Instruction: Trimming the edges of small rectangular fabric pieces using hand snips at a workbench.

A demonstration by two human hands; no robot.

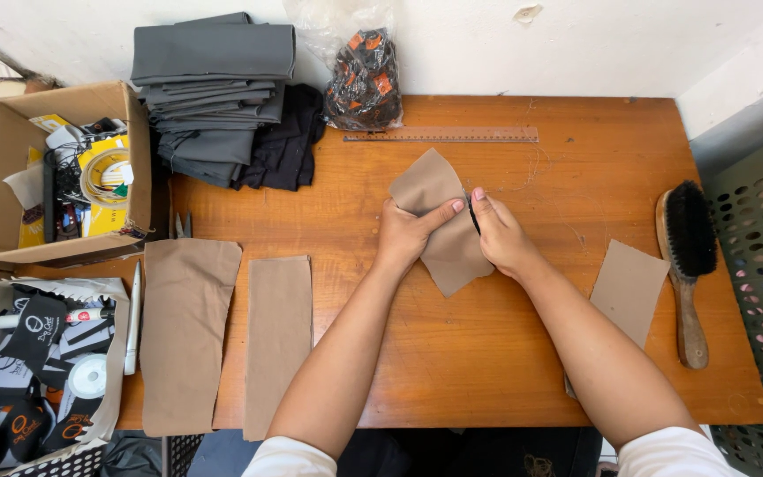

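The fingers (446, 212) of the left hand (406, 234) and those of the right hand (501, 237) pinch a tan fabric piece (439, 231) from both sides, holding it flat, seemingly to align its edge. It lies mid-tabletop (487, 353). A ruler (441, 135) sits at 12 o'clock, a brush (687, 256) at 3, cut tan strips (222, 340) at 8, handy for reaching.

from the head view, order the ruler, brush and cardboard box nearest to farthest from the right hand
From the right hand:
1. Ruler, just behind it near the table's back edge.
2. Brush, off to the right by the table edge.
3. Cardboard box, far left, past the left hand.
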